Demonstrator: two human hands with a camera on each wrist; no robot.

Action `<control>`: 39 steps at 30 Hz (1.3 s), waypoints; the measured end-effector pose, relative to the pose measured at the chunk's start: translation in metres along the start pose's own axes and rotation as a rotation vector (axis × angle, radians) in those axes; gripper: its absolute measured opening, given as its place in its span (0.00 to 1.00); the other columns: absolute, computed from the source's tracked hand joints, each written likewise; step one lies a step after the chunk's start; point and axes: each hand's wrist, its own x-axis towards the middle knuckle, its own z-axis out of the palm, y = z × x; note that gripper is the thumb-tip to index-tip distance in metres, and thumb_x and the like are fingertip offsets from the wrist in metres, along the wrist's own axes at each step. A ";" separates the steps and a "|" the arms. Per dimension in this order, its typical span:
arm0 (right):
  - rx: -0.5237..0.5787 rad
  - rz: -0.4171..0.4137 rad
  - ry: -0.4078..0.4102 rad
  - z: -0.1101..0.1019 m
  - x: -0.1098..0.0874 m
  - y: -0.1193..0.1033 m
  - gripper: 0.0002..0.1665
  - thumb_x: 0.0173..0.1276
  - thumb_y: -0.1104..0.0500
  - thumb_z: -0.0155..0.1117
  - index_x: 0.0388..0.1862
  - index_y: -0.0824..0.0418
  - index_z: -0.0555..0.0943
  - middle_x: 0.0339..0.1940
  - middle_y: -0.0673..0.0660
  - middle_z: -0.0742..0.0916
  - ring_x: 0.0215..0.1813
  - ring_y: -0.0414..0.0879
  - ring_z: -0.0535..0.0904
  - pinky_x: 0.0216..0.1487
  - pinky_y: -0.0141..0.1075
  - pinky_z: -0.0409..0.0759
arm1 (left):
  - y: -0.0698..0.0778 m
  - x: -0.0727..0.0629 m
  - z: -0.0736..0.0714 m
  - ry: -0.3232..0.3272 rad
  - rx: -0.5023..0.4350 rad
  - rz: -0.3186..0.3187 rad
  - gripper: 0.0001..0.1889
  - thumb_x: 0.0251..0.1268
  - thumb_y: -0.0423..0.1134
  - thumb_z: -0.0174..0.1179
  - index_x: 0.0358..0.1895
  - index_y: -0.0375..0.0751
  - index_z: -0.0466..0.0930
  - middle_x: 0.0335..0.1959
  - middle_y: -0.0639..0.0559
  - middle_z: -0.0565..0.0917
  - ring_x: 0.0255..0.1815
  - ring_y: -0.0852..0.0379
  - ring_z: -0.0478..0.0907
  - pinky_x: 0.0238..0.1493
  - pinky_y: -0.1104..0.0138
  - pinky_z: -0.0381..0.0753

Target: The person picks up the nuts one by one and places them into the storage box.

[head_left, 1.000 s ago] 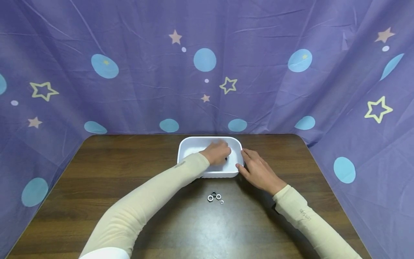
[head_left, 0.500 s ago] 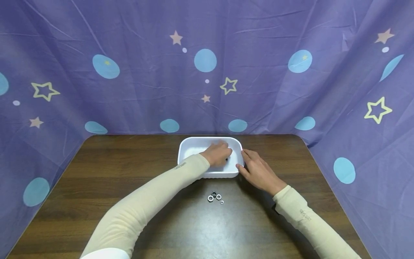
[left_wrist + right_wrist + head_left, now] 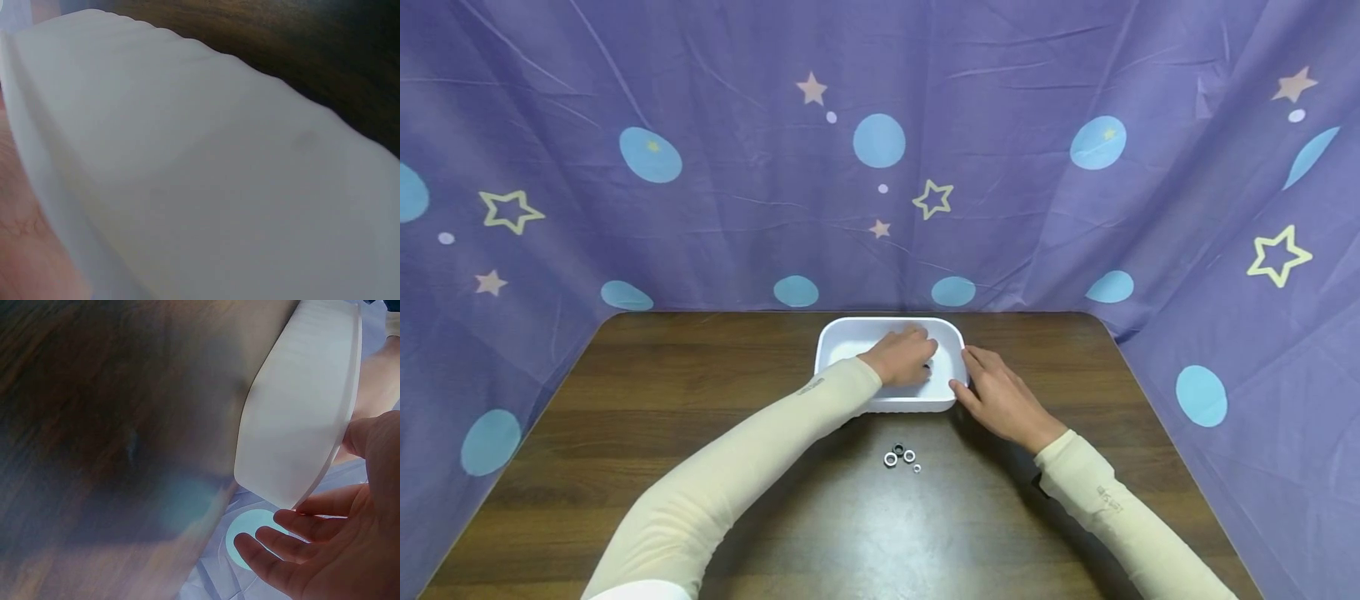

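A white rectangular tray (image 3: 917, 405) stands at the table's far edge. My left hand (image 3: 898, 358) reaches into it from the left, fingers bent downward toward the bottom. A small dark spot shows beside its fingertips, and I cannot tell whether they hold it. In the left wrist view the tray's outer wall (image 3: 206, 137) hides most of that hand. My right hand (image 3: 1000, 396) rests at the tray's right end, thumb and fingertips against the rim. The right wrist view shows its fingers (image 3: 269, 556) spread, fairly straight, next to the tray wall (image 3: 297, 406).
In front of the tray lie several small nuts: a black one (image 3: 898, 449), silver ones such as this larger nut (image 3: 891, 459), and a tiny nut (image 3: 917, 468). Behind the wooden table (image 3: 700, 358) hangs a purple curtain (image 3: 730, 167).
The left hand makes small movements inside the tray, its fingers shifting slightly. My right hand stays at the tray's end, and the nuts on the table lie as before.
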 end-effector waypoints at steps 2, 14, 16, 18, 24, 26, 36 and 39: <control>0.002 0.003 0.000 0.000 0.000 0.000 0.39 0.84 0.48 0.64 0.79 0.76 0.72 0.77 0.73 0.78 0.78 0.67 0.74 0.75 0.62 0.76 | -0.002 -0.001 0.000 0.013 -0.008 -0.004 0.16 0.79 0.45 0.68 0.59 0.40 0.85 0.58 0.42 0.84 0.64 0.44 0.79 0.60 0.48 0.86; 0.002 0.006 0.006 -0.001 0.000 0.001 0.39 0.84 0.48 0.64 0.79 0.76 0.72 0.77 0.73 0.78 0.78 0.67 0.74 0.75 0.62 0.77 | -0.002 -0.012 -0.001 0.095 0.019 0.024 0.18 0.79 0.48 0.68 0.59 0.39 0.85 0.56 0.42 0.85 0.62 0.42 0.79 0.56 0.46 0.88; 0.000 0.003 0.009 -0.001 0.000 0.000 0.39 0.84 0.48 0.64 0.79 0.76 0.72 0.77 0.73 0.78 0.78 0.67 0.74 0.74 0.62 0.77 | -0.002 -0.015 -0.003 0.109 0.020 0.025 0.18 0.79 0.48 0.68 0.59 0.39 0.85 0.55 0.42 0.84 0.61 0.42 0.80 0.55 0.47 0.88; 0.002 0.002 0.008 -0.001 0.000 -0.001 0.39 0.84 0.48 0.64 0.79 0.76 0.72 0.77 0.73 0.78 0.78 0.67 0.74 0.74 0.62 0.77 | -0.002 -0.019 -0.006 0.119 0.011 0.021 0.18 0.79 0.48 0.68 0.59 0.39 0.85 0.55 0.42 0.85 0.61 0.42 0.80 0.54 0.47 0.88; 0.007 0.011 -0.002 -0.001 0.000 -0.003 0.39 0.84 0.48 0.64 0.79 0.77 0.72 0.77 0.73 0.78 0.78 0.67 0.74 0.74 0.62 0.77 | -0.005 -0.031 -0.015 0.135 -0.051 0.014 0.20 0.79 0.48 0.69 0.63 0.37 0.84 0.55 0.42 0.85 0.58 0.43 0.80 0.53 0.48 0.88; 0.005 0.013 -0.007 0.000 0.001 -0.003 0.39 0.84 0.48 0.64 0.79 0.77 0.72 0.77 0.74 0.78 0.78 0.67 0.74 0.74 0.62 0.77 | -0.009 -0.036 -0.017 0.142 -0.067 0.006 0.21 0.79 0.47 0.69 0.64 0.36 0.85 0.56 0.42 0.84 0.58 0.43 0.79 0.53 0.48 0.88; 0.020 0.036 -0.019 0.001 0.000 -0.002 0.40 0.85 0.47 0.63 0.80 0.76 0.71 0.78 0.73 0.77 0.79 0.67 0.73 0.78 0.61 0.74 | -0.024 -0.060 -0.018 0.177 -0.111 -0.059 0.24 0.80 0.47 0.68 0.69 0.35 0.83 0.62 0.40 0.83 0.63 0.41 0.78 0.58 0.47 0.87; 0.023 0.041 -0.024 0.001 0.000 -0.002 0.40 0.86 0.47 0.62 0.81 0.76 0.71 0.79 0.73 0.76 0.80 0.67 0.72 0.78 0.61 0.73 | -0.026 -0.065 -0.016 0.190 -0.116 -0.072 0.25 0.81 0.47 0.68 0.70 0.35 0.83 0.66 0.40 0.83 0.66 0.41 0.77 0.60 0.46 0.86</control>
